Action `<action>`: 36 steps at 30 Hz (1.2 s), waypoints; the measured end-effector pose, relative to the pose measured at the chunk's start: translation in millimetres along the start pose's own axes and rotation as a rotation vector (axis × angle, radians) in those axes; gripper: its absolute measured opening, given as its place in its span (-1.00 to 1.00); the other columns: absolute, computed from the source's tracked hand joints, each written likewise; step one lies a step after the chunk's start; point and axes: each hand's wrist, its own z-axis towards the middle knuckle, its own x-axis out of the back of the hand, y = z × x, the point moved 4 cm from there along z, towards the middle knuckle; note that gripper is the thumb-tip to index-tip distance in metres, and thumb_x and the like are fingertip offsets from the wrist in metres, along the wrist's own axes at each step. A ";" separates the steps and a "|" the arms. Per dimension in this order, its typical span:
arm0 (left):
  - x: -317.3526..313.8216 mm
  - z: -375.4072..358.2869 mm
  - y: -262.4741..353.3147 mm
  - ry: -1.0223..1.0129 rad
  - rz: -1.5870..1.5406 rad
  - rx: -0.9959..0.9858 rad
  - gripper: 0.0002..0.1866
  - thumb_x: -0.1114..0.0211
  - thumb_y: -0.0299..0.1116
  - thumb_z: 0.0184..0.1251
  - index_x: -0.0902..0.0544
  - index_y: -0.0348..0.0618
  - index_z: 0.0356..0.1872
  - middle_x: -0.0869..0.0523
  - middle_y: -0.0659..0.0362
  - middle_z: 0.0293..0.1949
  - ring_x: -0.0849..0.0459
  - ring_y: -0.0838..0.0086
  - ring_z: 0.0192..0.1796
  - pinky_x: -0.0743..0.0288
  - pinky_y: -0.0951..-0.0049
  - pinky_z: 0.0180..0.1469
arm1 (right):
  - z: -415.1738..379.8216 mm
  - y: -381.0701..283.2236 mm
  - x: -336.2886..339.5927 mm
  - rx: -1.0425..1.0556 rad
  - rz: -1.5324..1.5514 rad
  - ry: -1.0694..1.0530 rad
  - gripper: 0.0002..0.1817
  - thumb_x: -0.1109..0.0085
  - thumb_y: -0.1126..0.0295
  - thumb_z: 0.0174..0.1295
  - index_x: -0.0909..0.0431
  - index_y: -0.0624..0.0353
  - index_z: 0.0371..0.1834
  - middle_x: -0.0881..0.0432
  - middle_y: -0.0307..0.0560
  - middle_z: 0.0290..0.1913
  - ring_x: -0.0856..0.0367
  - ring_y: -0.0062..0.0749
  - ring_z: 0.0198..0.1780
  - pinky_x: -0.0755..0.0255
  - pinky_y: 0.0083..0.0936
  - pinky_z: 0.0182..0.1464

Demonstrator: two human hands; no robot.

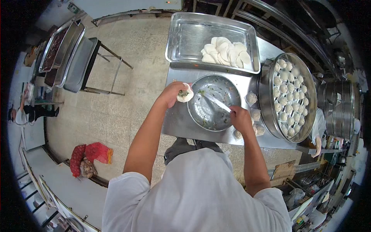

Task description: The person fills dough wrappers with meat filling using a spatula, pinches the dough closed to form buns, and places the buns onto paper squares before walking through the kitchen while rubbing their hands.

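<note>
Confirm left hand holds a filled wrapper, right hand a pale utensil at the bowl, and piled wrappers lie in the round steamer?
No: head view shows the piled wrappers in the rectangular tray, not the steamer. Left hand holds a filled wrapper, right hand a pale utensil at the bowl.

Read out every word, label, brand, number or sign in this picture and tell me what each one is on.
No text can be read anywhere here.
White unit at the top edge: a small mark with a red spot, too small to read.
Small items at the far right: any print is too small and blurred to read.
Steel bowl, tray, steamer: no lettering shows.
</note>
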 end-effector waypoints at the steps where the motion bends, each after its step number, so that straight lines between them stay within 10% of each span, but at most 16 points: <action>1: -4.2 2.0 -0.5 -0.004 0.015 0.014 -0.61 -0.09 -0.40 0.20 -0.58 -0.46 0.00 -0.69 0.00 -0.12 -0.68 0.34 -0.10 -0.48 0.42 0.05 | 2.8 -4.3 -2.6 0.054 0.019 0.054 -0.76 -0.11 0.44 0.12 -0.67 0.20 -0.17 -0.67 0.23 -0.25 -0.67 0.04 -0.18 -0.53 -0.20 -0.07; 11: 7.9 -19.4 -2.8 0.066 -0.009 0.117 -0.61 -0.08 -0.45 0.19 -0.59 -0.42 0.02 -0.70 0.04 -0.17 -0.68 0.39 -0.13 -0.50 0.46 0.03 | -8.0 -2.5 9.1 -0.027 0.388 0.065 -0.76 -0.11 0.49 0.11 -0.64 0.26 -0.15 -0.68 0.13 -0.35 -0.69 -0.22 -0.33 -0.49 -0.43 -0.22; 15: 3.7 -13.1 2.2 0.068 0.016 0.065 -0.61 -0.08 -0.43 0.17 -0.60 -0.43 0.00 -0.70 0.04 -0.16 -0.68 0.40 -0.12 -0.50 0.47 0.03 | -23.5 15.2 35.8 -0.008 -0.083 0.108 -0.77 -0.10 0.44 0.12 -0.67 0.20 -0.19 -0.67 0.18 -0.25 -0.67 0.00 -0.22 -0.52 -0.23 -0.15; 29: 7.3 -17.5 8.9 -0.026 0.160 0.140 -0.57 -0.10 -0.37 0.16 -0.61 -0.37 0.04 -0.70 0.06 -0.15 -0.66 0.40 -0.10 -0.48 0.45 0.01 | -5.9 -8.6 6.3 0.008 0.326 0.083 -0.77 -0.07 0.44 0.14 -0.65 0.24 -0.19 -0.66 0.21 -0.30 -0.66 0.06 -0.26 -0.52 -0.24 -0.17; 36: 0.7 -5.7 10.3 -0.037 0.210 0.080 -0.56 -0.09 -0.39 0.15 -0.61 -0.36 0.06 -0.70 0.05 -0.14 -0.65 0.41 -0.11 -0.48 0.47 -0.01 | -13.7 12.4 4.7 0.072 0.042 0.081 -0.75 -0.07 0.43 0.09 -0.66 0.20 -0.20 -0.66 0.19 -0.28 -0.64 0.10 -0.23 -0.50 -0.17 -0.15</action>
